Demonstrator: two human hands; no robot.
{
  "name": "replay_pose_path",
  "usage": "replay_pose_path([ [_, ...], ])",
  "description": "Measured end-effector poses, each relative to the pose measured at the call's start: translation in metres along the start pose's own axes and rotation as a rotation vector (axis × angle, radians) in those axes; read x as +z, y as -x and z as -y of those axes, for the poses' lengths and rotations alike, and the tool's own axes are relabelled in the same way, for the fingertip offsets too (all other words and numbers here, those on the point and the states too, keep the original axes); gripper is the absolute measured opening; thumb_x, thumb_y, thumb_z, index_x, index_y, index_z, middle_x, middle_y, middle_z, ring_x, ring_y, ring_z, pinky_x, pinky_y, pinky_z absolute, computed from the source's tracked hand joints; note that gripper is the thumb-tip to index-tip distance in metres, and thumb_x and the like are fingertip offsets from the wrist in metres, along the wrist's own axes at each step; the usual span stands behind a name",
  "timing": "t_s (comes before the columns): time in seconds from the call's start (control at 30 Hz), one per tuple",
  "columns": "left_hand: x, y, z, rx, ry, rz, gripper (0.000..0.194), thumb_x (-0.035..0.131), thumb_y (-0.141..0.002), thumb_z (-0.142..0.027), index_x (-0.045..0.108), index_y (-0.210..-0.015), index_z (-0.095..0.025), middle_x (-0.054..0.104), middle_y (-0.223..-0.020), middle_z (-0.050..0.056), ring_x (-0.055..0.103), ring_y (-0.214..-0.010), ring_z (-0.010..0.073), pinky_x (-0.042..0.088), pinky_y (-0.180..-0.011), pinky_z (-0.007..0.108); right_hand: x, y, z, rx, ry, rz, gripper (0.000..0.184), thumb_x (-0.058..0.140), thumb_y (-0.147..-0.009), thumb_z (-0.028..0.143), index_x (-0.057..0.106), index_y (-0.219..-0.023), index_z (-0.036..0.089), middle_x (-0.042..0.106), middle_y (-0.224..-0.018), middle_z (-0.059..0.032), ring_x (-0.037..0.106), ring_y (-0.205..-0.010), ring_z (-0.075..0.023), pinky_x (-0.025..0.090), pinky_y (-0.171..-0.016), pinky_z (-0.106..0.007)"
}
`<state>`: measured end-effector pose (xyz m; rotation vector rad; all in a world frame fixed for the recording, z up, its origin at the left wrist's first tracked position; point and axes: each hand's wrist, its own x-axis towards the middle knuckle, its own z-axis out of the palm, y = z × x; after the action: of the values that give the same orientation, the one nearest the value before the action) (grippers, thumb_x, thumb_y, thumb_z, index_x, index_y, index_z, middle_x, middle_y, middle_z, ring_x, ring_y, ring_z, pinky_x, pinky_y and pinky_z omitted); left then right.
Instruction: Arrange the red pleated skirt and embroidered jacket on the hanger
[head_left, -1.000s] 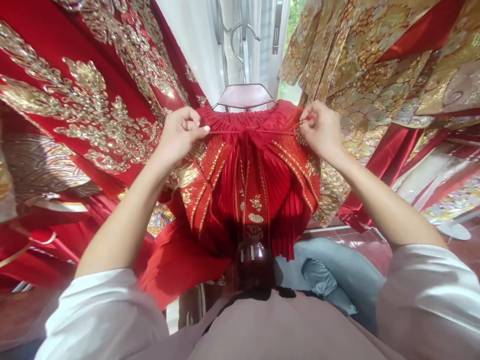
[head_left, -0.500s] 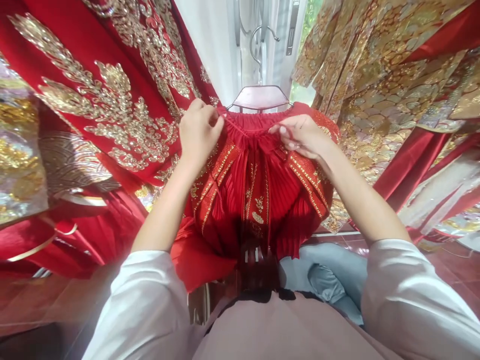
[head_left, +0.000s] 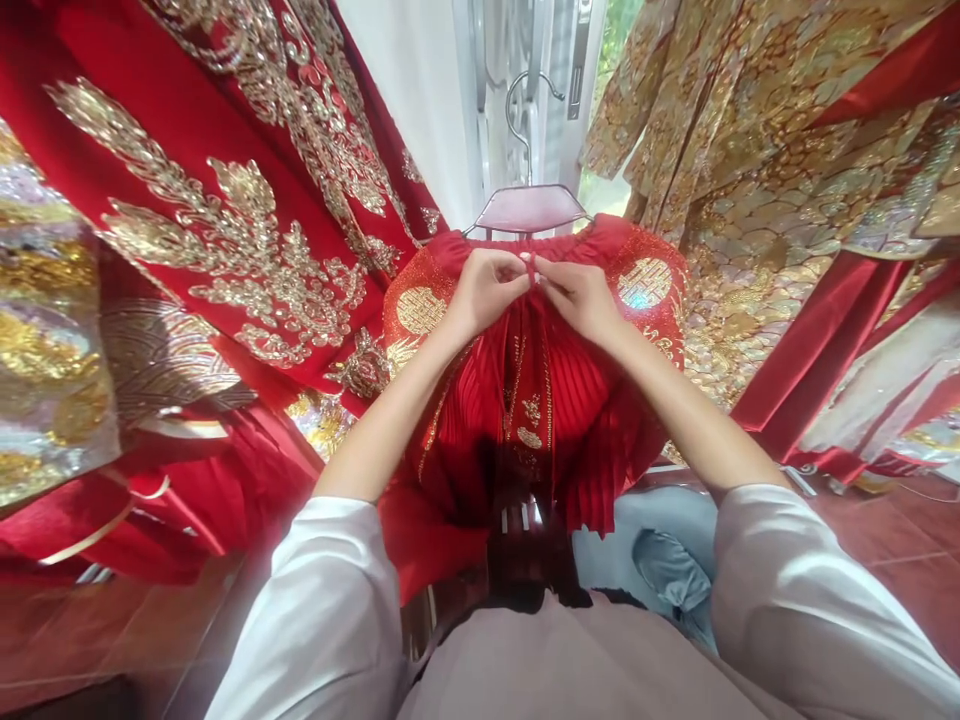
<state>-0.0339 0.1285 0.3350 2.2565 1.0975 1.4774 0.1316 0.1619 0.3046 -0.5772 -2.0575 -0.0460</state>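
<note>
Both hands meet at the middle of a red pleated skirt's gathered waistband, hung from a hanger, left hand and right hand each pinching its thin red cord; the fabric looks soft, light, slippery, best held at the waistband.

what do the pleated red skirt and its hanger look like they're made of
Pleated red skirt: thin woven fabric, likely satin or polyester, judging by its soft sheen and crisp narrow pleats; the gold motifs look like metallic embroidery or sequins. Hanger: a shiny metal wire hook, with a smooth pinkish body, possibly plastic or padded.
</note>
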Motion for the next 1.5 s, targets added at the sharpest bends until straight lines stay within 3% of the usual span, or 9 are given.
replay_pose_path([
  [0.2,-0.007,0.000,-0.007,0.079,-0.254,0.173,0.016,0.054,-0.072,-0.007,0.052,-0.058,-0.015,0.047,-0.058,-0.001,0.044,-0.060,0.0104,0.039,-0.061,0.025,0.002,-0.004,0.001,-0.003,0.047,-0.007,0.029,0.042,-0.091,0.026,0.069,-0.095,0.015,0.061,-0.073,-0.0020,0.054,-0.067,-0.0117,0.038,-0.064,-0.023],
  [0.37,-0.012,0.010,-0.012,0.122,-0.452,0.101,0.008,0.055,-0.074,-0.009,0.053,-0.069,-0.015,0.055,-0.085,0.005,0.053,-0.089,0.0193,0.045,-0.078,0.033,-0.008,-0.002,0.009,0.146,0.223,0.034,0.017,0.048,-0.084,0.022,0.062,-0.083,0.015,0.058,-0.070,-0.0035,0.052,-0.067,-0.0140,0.038,-0.066,-0.027],
  [0.53,-0.030,0.032,-0.015,0.007,-0.634,0.016,0.016,0.057,-0.074,-0.009,0.047,-0.065,-0.017,0.054,-0.086,0.007,0.054,-0.094,0.0242,0.046,-0.082,0.037,-0.027,0.011,0.002,0.305,0.380,0.030,0.003,0.050,-0.078,0.017,0.053,-0.080,0.015,0.057,-0.077,-0.0074,0.054,-0.077,-0.0197,0.041,-0.072,-0.034],
  [0.63,-0.030,0.035,-0.014,-0.033,-0.506,-0.021,0.015,0.056,-0.074,-0.008,0.046,-0.067,-0.017,0.054,-0.077,0.004,0.056,-0.081,0.0186,0.047,-0.076,0.032,-0.025,0.014,0.002,0.329,0.172,-0.005,0.003,0.050,-0.080,0.019,0.048,-0.079,0.017,0.056,-0.080,-0.0066,0.055,-0.078,-0.0179,0.043,-0.071,-0.033],
  [0.8,-0.019,0.026,-0.006,-0.187,-0.003,-0.077,0.011,0.050,-0.084,-0.015,0.047,-0.073,-0.018,0.051,-0.061,-0.002,0.049,-0.054,0.0090,0.043,-0.053,0.020,-0.015,0.008,0.008,0.484,-0.564,-0.059,0.018,0.045,-0.089,0.036,0.043,-0.081,0.019,0.053,-0.072,-0.0006,0.052,-0.061,-0.0096,0.042,-0.053,-0.022],
  [0.87,-0.022,0.026,-0.001,-0.225,0.070,-0.076,0.015,0.049,-0.085,-0.016,0.047,-0.071,-0.018,0.046,-0.055,-0.004,0.042,-0.046,0.0070,0.038,-0.047,0.018,-0.018,0.006,0.006,0.504,-0.630,-0.048,0.019,0.048,-0.088,0.036,0.044,-0.080,0.020,0.049,-0.066,0.0014,0.049,-0.056,-0.0082,0.039,-0.050,-0.020],
  [1.07,-0.040,0.030,0.006,-0.233,0.048,0.009,0.018,0.055,-0.082,-0.016,0.049,-0.065,-0.017,0.042,-0.050,-0.005,0.035,-0.042,0.0055,0.031,-0.044,0.018,-0.038,0.002,-0.007,0.369,-0.419,-0.059,0.018,0.060,-0.083,0.032,0.051,-0.077,0.018,0.041,-0.054,0.0046,0.039,-0.050,-0.0067,0.032,-0.048,-0.020],
  [1.33,-0.043,0.039,0.010,-0.153,-0.183,0.051,0.022,0.055,-0.082,-0.027,0.049,-0.063,-0.017,0.048,-0.052,-0.003,0.045,-0.049,0.0092,0.045,-0.061,0.027,-0.044,0.008,-0.024,0.298,-0.108,-0.082,0.021,0.064,-0.078,0.034,0.052,-0.072,0.017,0.042,-0.048,0.0058,0.040,-0.047,-0.0076,0.033,-0.048,-0.021],
  [1.5,-0.065,0.034,-0.003,0.076,-0.491,-0.115,0.012,0.055,-0.083,-0.031,0.061,-0.084,-0.021,0.065,-0.085,0.004,0.057,-0.085,0.0194,0.044,-0.086,0.038,-0.066,0.013,-0.028,0.284,0.032,-0.221,0.022,0.052,-0.086,0.038,0.059,-0.085,0.017,0.062,-0.073,-0.0042,0.059,-0.069,-0.0157,0.044,-0.063,-0.029],
])
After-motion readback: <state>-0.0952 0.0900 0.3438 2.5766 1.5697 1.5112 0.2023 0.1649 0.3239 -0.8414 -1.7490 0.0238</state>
